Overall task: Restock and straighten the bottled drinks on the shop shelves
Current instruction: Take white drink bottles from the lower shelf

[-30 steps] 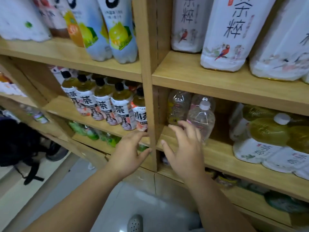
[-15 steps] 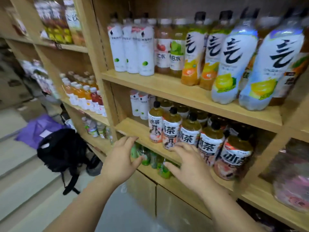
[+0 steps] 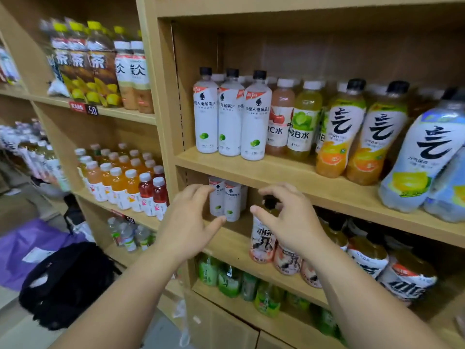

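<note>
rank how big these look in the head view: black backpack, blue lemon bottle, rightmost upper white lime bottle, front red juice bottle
1. black backpack and blue lemon bottle: too alike to rank, bottle is nearer
2. white lime bottle
3. red juice bottle

In front of the wooden shelf (image 3: 234, 244), the left hand (image 3: 187, 222) spreads relaxed fingers beside two white bottles (image 3: 227, 201) set far back, while the right hand (image 3: 289, 217) hovers, fingers loosely curved, at the black cap of a tea bottle (image 3: 263, 239) in the front row.
</note>
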The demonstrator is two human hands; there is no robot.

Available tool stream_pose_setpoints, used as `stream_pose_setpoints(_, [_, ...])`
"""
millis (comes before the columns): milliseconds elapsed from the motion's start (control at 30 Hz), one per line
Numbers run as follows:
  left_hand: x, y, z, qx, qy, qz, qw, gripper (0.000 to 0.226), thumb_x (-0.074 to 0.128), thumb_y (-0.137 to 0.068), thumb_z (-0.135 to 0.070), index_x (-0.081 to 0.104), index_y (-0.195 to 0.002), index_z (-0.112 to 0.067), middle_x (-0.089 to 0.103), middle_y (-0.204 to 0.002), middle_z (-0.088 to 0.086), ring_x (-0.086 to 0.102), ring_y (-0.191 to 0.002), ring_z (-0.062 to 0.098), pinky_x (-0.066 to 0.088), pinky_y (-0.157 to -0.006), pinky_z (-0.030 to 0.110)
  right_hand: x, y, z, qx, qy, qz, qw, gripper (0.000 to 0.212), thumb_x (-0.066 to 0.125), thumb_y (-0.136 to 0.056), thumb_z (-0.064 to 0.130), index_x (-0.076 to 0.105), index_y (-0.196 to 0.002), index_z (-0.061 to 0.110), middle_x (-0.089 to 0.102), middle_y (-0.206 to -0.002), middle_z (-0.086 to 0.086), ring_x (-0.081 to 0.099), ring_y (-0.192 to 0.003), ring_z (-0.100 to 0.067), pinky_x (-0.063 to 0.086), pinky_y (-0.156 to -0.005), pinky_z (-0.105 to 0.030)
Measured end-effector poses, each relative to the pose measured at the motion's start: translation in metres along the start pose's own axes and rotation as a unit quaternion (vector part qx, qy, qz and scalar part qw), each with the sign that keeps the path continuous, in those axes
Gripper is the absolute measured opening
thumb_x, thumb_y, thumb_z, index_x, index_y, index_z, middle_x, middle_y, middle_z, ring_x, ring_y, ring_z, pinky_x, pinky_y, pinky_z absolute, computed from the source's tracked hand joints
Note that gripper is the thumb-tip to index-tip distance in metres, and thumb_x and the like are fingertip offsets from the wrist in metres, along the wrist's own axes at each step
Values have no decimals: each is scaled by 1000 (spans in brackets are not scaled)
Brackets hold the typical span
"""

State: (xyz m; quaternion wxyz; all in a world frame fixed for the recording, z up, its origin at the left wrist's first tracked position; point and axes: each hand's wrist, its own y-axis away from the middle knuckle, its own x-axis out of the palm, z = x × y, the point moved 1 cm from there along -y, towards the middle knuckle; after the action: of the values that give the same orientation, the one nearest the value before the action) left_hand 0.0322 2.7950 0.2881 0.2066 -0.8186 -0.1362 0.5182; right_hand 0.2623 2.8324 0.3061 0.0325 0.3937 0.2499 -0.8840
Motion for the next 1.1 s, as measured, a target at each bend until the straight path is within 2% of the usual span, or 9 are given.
stream_pose_setpoints(133, [-4, -52, -3, 31, 6, -22, 999, 63, 75, -86, -43, 52, -141, -21, 54, -137, 1, 49, -128, 26, 40, -105, 38, -13, -50, 7, -19, -20, -42, 999, 37, 76, -88, 43, 69, -120, 27, 55, -119, 11, 56, -110, -9, 51, -97, -36])
stream_pose_setpoints(300, [-13, -113, 0, 35, -21, -28, 999, 66, 71, -89, -49, 48, -145, -23, 50, -146, 1, 43, -136, 26, 38, -112, 42, -22, -112, 0, -3, -10, -78, 997, 49, 77, -85, 45, 66, -129, 24, 60, -127, 5, 59, -116, -10, 49, -100, -31])
stream_pose_setpoints(400, [-15, -145, 6, 34, -31, -45, 998, 66, 68, -90, -50, 47, -146, -23, 50, -145, 1, 46, -135, 27, 42, -110, 47, -19, -140, -6, 25, -37, -108, 993, 52, 76, -87, 44, 61, -132, 24, 60, -129, 6, 55, -108, -5, 42, -90, -24])
stream_pose_setpoints(567, [-24, -188, 10, 45, -44, -116, 991, 69, 68, -91, -44, 42, -149, -19, 46, -148, 6, 44, -134, 32, 42, -108, 46, -4, -168, -14, 59, -45, -187, 980, 58, 75, -85, 50, 57, -133, 21, 63, -127, 1, 57, -120, -18, 45, -92, -30])
stream_pose_setpoints(667, [-38, -215, 3, 80, -73, -171, 979, 67, 69, -89, -46, 48, -145, -15, 50, -140, 8, 46, -129, 33, 40, -107, 45, 4, -183, -14, 73, -70, -205, 973, 64, 78, -82, 52, 56, -134, 21, 65, -127, 3, 60, -119, -17, 52, -98, -36])
stream_pose_setpoints(767, [-47, -241, -2, 86, -144, -215, 962, 63, 66, -88, -55, 55, -135, -14, 51, -134, 10, 42, -131, 35, 35, -113, 53, 12, -194, -11, 77, -86, -220, 969, 70, 78, -76, 59, 57, -134, 27, 68, -123, 9, 64, -115, -15, 56, -96, -43])
stream_pose_setpoints(900, [-48, -268, 0, 88, -160, -165, 969, 69, 54, -88, -70, 62, -132, -17, 44, -149, 10, 26, -148, 36, 13, -122, 64, 24, -199, -6, 87, -110, -236, 961, 65, 80, -76, 53, 56, -132, 30, 68, -122, 13, 65, -113, -10, 56, -96, -41])
stream_pose_setpoints(1000, [-45, -280, 1, 110, -170, -133, 970, 80, 46, -84, -81, 64, -136, -23, 33, -161, 8, 10, -155, 36, 8, -121, 68, 33, -196, -6, 95, -110, -245, 959, 60, 80, -82, 48, 54, -133, 27, 67, -124, 10, 64, -116, -13, 54, -96, -36])
stream_pose_setpoints(1100, [-39, -283, 3, 119, -156, -126, 972, 86, 52, -75, -85, 65, -134, -23, 32, -162, 3, 4, -156, 36, 9, -119, 71, 38, -193, -6, 93, -76, -248, 961, 65, 78, -85, 47, 52, -139, 23, 66, -129, 9, 62, -118, -12, 53, -96, -33])
